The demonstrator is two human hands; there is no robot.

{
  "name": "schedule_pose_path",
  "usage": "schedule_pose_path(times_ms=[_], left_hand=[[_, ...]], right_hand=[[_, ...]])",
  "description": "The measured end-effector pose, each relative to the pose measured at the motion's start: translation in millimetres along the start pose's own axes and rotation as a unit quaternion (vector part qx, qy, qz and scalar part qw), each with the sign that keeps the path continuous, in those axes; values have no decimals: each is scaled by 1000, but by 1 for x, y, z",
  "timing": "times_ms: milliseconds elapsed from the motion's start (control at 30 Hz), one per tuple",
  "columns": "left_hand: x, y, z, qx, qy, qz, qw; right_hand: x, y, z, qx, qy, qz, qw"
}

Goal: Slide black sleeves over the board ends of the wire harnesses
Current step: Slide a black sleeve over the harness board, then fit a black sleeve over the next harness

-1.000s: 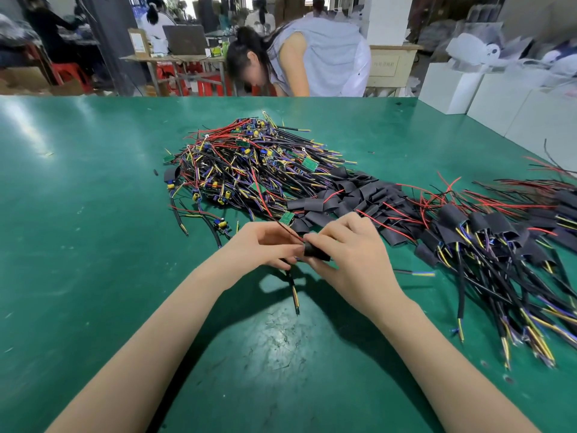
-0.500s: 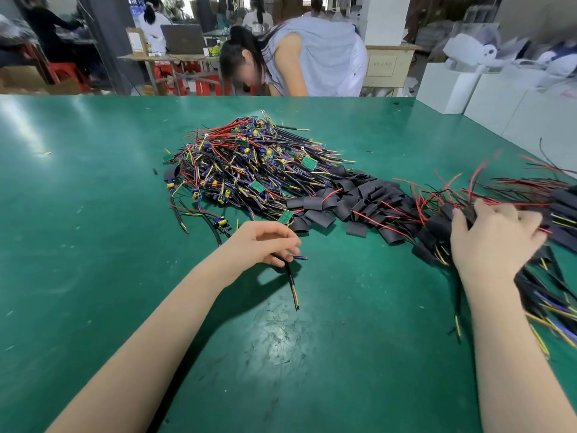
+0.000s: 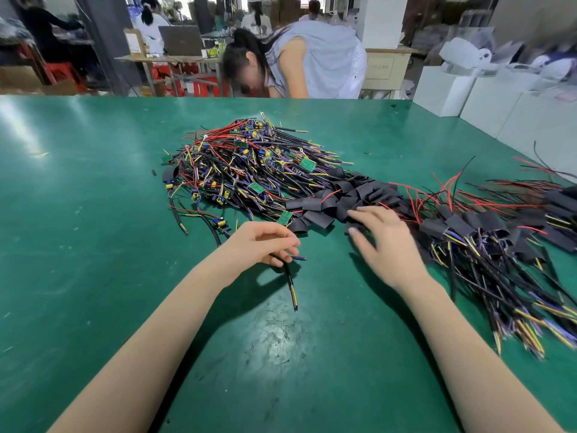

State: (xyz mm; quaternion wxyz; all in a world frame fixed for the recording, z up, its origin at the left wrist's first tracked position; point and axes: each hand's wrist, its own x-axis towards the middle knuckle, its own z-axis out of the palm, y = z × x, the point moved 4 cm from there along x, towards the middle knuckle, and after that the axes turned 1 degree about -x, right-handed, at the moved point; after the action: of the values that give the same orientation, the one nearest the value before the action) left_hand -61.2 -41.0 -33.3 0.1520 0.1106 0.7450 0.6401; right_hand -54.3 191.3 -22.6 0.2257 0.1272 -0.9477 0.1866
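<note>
A heap of bare wire harnesses [image 3: 249, 170] with small green boards lies on the green table [image 3: 93, 245] ahead. To its right sits a cluster of loose flat black sleeves [image 3: 349, 195]. Further right is a pile of sleeved harnesses [image 3: 487, 242] with red, yellow and purple leads. My left hand [image 3: 262, 242] grips one harness cable [image 3: 290, 282] whose black lead hangs toward me. My right hand [image 3: 384, 242] reaches with spread fingers onto the near edge of the loose sleeves and holds nothing.
A person in a light shirt [image 3: 312, 57] bends over at the table's far edge. White boxes [image 3: 499, 101] stand at the right. Other workers, a desk with a laptop [image 3: 181, 42] and red stools are behind.
My right hand dropped a sleeved harness on the right pile, then swung back left to the loose sleeves. My left hand stayed put, still holding its cable.
</note>
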Motion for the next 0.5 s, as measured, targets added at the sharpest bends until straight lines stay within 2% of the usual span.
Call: schedule_pose_path(times_ms=[33,100,267,367,433,500], left_hand=[[0,0,0,-1,1,0,1000],[-1,1,-1,0,6,-1,1000],[0,1,-2,14,29,10,999],[1,5,-6,44,86,68,993],[4,12,-13,124,155,133,971],[10,20,-21,221,220,184,932]], right_hand=[[1,-1,10,-29,-53,-3,998],[2,1,19,-81,-105,-9,991],[2,-1,12,-44,-79,-6,996],[1,2,9,-42,-62,24,997],[1,5,9,-47,-69,38,996],[1,3,9,-31,-70,43,996]])
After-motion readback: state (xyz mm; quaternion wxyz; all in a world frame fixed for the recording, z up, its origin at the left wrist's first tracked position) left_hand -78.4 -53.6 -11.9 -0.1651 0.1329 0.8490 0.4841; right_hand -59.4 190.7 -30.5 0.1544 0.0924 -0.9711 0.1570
